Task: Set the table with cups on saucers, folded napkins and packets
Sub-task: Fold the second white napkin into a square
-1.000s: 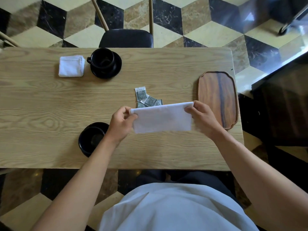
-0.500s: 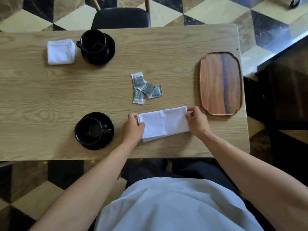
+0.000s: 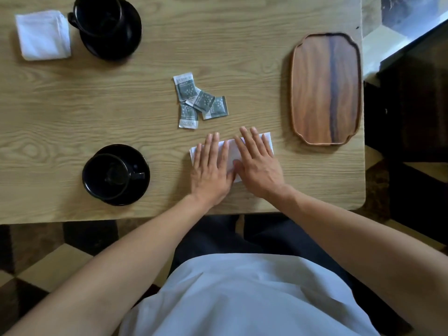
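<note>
A white napkin [image 3: 232,151] lies flat near the table's front edge, mostly covered by my hands. My left hand [image 3: 211,169] and my right hand [image 3: 258,162] press on it side by side, palms down, fingers spread. Just beyond them lie several grey-green packets [image 3: 200,100] in a loose cluster. A black cup on a black saucer [image 3: 116,175] stands to the left of my hands. A second black cup on its saucer [image 3: 109,26] stands at the far left, with a folded white napkin [image 3: 43,35] beside it.
A wooden tray [image 3: 326,88] with nothing on it lies near the table's right edge. The light wooden table [image 3: 72,112] ends just below my wrists. Patterned floor and a dark cabinet lie to the right.
The napkin came down from the air onto the table. My hands let go of its ends and now lie flat on top of it, close together.
</note>
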